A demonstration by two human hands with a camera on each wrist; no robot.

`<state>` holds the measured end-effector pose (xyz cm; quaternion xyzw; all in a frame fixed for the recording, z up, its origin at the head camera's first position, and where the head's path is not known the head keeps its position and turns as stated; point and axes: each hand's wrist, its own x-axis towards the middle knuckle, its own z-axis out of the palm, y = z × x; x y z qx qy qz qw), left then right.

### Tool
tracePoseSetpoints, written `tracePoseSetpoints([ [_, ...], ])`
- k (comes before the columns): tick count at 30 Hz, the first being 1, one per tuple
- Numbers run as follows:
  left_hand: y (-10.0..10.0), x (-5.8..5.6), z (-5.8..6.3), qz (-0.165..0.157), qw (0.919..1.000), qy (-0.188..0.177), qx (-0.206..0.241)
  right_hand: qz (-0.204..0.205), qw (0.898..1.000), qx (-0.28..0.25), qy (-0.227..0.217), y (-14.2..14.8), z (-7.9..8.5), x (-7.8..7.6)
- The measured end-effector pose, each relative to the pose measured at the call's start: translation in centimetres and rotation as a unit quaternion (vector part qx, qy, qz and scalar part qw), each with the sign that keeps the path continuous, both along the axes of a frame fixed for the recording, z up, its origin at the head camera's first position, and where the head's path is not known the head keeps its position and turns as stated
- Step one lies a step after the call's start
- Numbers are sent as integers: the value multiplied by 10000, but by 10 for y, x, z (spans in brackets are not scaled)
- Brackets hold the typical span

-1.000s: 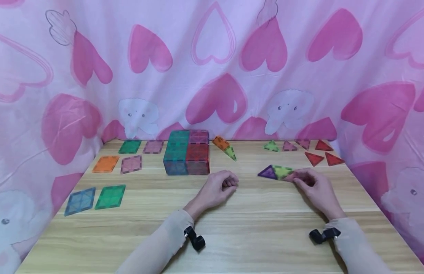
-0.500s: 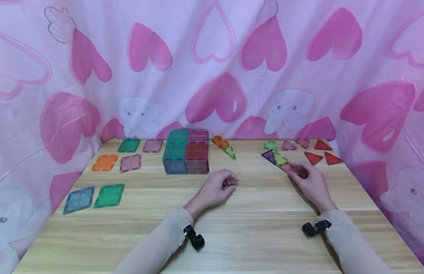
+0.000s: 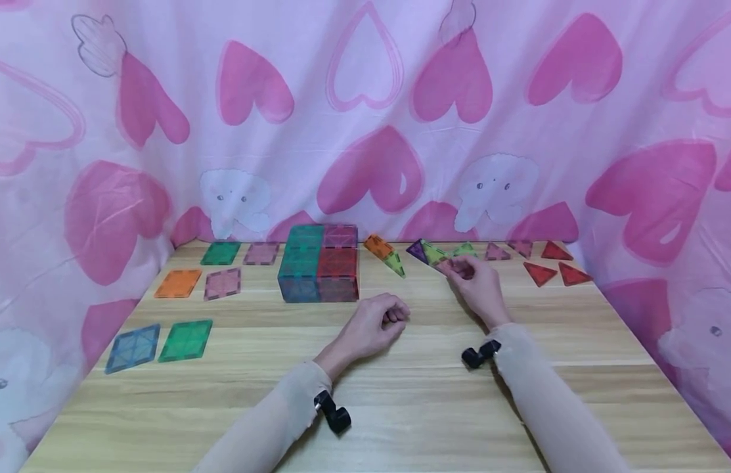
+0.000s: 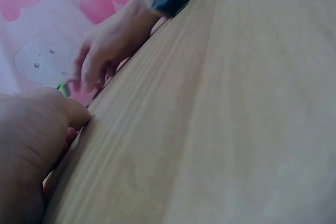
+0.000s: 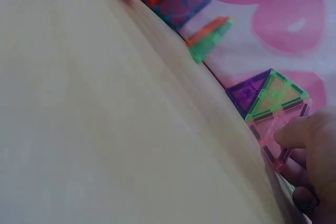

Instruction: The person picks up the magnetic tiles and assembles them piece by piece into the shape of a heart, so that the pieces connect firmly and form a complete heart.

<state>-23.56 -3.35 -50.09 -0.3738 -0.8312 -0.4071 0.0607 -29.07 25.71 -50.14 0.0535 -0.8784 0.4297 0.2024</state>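
Observation:
My right hand point(image 3: 476, 284) pinches a pink magnetic tile point(image 5: 268, 129) between thumb and fingers. Joined edge to edge with it are a light-green triangle tile point(image 5: 276, 95) and a purple triangle tile point(image 5: 249, 96), making one strip that points left at the back of the table. Just left of this strip lies an orange tile point(image 3: 378, 246) joined to a light-green triangle point(image 3: 395, 264). My left hand point(image 3: 368, 328) rests on the table in front of the block, fingers loosely curled and holding nothing. In the left wrist view, it partly hides the tiles beyond.
A box-shaped block of green, red and blue tiles point(image 3: 320, 263) stands back centre. Several flat diamond tiles, among them an orange one point(image 3: 178, 284) and a blue one point(image 3: 132, 348), lie at left. Red triangles point(image 3: 540, 274) and other small triangles lie back right, before a pink curtain point(image 3: 371, 98).
My right hand has carried the joined purple, green and pink tiles left and toward the back, close to the orange and green pair. My left hand has stayed in place.

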Motion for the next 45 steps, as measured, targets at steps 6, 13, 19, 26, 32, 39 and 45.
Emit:
tracePoseSetpoints([
  [6,0,4,0,-27,10000,-78,-28,93,9996,-261,-68,-30,0,-16],
  [13,3,5,0,-61,9999,-112,-10,195,9994,-231,-193,-38,2,-20],
  [19,4,3,2,-51,9999,-115,-41,346,9980,-278,-455,-30,5,-21],
  [26,2,1,3,-36,10000,-71,-36,708,9951,-536,-430,-18,6,-22],
  [32,1,2,4,-23,9999,-103,-56,199,9933,-1061,413,8,7,-20],
  [39,-3,3,4,3,10000,-54,-65,151,9985,452,282,38,-1,-17],
  [45,-3,4,2,59,9999,-136,-52,308,9922,1205,-78,38,-2,-8],
])
